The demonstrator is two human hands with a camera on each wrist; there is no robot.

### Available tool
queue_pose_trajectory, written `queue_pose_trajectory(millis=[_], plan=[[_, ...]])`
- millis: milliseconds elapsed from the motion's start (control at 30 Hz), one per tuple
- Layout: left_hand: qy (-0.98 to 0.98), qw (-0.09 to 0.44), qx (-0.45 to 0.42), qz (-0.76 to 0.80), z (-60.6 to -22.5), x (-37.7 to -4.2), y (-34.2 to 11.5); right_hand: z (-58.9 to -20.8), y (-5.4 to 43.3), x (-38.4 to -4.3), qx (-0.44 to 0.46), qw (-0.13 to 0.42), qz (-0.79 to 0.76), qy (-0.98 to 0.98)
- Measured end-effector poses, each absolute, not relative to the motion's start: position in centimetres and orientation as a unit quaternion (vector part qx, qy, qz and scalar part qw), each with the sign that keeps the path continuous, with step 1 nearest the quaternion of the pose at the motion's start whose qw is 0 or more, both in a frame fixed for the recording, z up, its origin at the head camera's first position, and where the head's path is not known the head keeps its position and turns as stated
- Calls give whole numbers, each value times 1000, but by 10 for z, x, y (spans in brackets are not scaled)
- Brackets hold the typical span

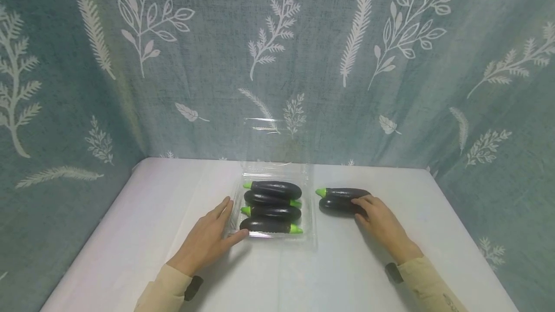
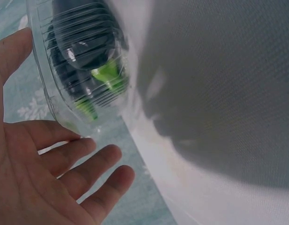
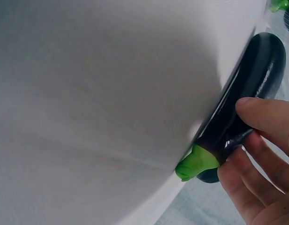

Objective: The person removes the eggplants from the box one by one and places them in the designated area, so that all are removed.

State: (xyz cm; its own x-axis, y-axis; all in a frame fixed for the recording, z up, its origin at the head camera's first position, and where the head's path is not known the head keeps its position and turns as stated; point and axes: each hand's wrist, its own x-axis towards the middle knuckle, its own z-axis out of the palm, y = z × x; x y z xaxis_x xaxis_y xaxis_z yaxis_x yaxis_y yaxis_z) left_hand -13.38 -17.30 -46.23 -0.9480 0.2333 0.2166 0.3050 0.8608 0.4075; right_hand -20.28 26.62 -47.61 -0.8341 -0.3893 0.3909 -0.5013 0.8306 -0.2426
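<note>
- The work in hand looks like packing: four eggplants already lie side by side in the clear plastic tray, which sits near the middle of the white tabletop, its hinged lid standing open at the tray's 12 o'clock side.
- Two loose eggplants lie touching each other on the tabletop at the tray's 3 o'clock, just beside it.
- The right hand is at these two, thumb and fingers curled round the nearer eggplant; I judge this the grasping step, with the lift not yet made.
- The left hand is spread, fingers straight, resting at the tray's 9 o'clock edge with the thumb at its near corner, seemingly steadying it.
- The next move, as I judge it, calls for lifting the held eggplant clear of its neighbour and setting it on the row in the tray, which looks full across; it may roll.
- The head view alone gives the whole layout and the count of eggplants.
- The right wrist view alone shows the thumb over the glossy skin near the green stem.
- The left wrist view alone shows the tray's ribbed wall just beside the open palm, with the green stems behind it.
</note>
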Motion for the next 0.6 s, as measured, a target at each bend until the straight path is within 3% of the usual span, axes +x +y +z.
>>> queue_pose_trajectory(millis=[600], plan=[[-962, 75, -137, -223, -460, -133, -173, -473, 270, -203, 249, 192, 190, -930]])
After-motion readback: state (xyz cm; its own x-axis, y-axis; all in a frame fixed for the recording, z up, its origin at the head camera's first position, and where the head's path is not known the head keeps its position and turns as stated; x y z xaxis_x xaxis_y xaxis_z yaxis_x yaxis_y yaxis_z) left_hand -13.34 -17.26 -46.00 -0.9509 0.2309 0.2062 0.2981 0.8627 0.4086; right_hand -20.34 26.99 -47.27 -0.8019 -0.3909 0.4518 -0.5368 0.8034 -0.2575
